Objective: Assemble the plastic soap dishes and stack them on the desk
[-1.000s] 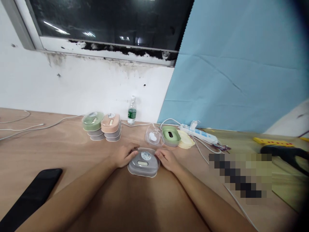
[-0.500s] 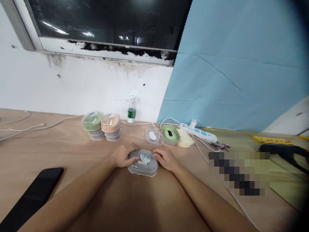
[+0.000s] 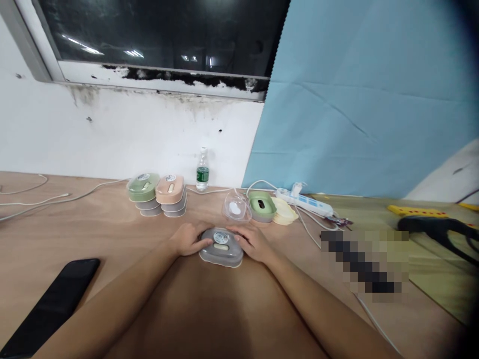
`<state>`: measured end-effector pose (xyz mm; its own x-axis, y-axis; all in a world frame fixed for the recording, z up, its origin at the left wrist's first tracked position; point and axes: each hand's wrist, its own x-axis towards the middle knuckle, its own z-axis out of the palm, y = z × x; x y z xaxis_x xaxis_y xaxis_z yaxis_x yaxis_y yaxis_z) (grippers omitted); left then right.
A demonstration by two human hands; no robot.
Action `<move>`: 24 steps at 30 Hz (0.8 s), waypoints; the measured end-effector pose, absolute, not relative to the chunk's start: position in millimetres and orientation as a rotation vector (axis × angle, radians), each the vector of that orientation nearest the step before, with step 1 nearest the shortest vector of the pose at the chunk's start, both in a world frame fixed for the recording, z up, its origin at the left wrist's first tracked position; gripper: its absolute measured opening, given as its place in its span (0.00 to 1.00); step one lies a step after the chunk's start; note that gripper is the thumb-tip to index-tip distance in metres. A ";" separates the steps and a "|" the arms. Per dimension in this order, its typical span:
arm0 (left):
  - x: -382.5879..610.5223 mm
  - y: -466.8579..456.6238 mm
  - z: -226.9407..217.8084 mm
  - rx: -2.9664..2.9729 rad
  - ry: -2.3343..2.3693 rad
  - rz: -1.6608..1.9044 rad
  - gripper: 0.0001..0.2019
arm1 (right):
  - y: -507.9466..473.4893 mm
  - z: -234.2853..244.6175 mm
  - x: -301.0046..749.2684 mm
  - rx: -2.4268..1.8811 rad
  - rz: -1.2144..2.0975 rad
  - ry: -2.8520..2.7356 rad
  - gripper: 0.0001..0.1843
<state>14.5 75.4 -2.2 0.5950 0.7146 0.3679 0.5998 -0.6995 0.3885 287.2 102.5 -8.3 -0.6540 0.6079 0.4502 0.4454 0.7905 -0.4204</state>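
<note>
A grey rounded plastic box with a clear lid, a round sticker and a pale oblong piece on top lies on the table in front of me. My left hand grips its left side, the thumb on the lid's edge and the fingers round the far left corner. On the other side my right hand holds the box, with its fingers along the far edge and its thumb at the right edge. Beyond the hands are a clear lid, a green box part and a stack of pale yellow pieces.
Stacked boxes with a green top and a pink top stand at the back left. A water bottle is near the wall. At right are a power strip and cables. A black phone-like slab lies at left.
My right fingers have reached further left along the box's far edge. My left thumb has slid slightly outward, uncovering the pale oblong piece. The whole view has shifted a little.
</note>
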 end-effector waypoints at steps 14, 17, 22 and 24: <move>26.8 74.0 -6.3 2.633 1.016 0.717 0.49 | 110.5 -14.2 295.1 -0.860 0.566 -2.339 0.29; 24.6 75.3 -6.3 2.628 1.072 0.741 0.48 | 112.3 -14.8 296.3 -0.855 0.554 -2.355 0.32; 27.9 74.5 -5.1 2.674 1.019 0.780 0.47 | 112.0 -15.4 295.4 -0.881 0.560 -2.338 0.30; 29.9 73.4 -5.7 2.689 0.991 0.776 0.47 | 111.7 -14.9 294.3 -0.908 0.581 -2.338 0.27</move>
